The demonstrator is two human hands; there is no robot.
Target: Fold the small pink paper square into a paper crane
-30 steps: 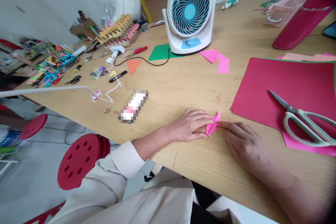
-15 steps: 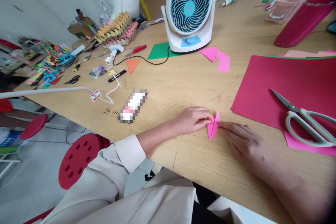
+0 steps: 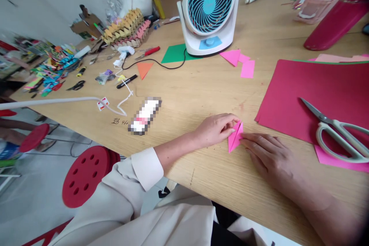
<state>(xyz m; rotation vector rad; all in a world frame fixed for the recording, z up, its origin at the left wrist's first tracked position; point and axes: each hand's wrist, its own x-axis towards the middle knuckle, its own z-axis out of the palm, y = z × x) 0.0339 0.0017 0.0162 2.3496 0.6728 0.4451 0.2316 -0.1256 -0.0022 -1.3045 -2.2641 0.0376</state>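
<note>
Folded pink paper (image 3: 235, 138) on counter (image 3: 178, 88), left of scissors (image 3: 324, 119). Left hand (image 3: 216, 128): fingers curled, pinching its upper edge. Right hand (image 3: 273, 157): fingers close together, tips touching its right edge; grip unclear, cannot tell.

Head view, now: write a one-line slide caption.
Two bare hands, left and right, work a small folded pink paper on a wooden table, scissors lying nearby.
</note>
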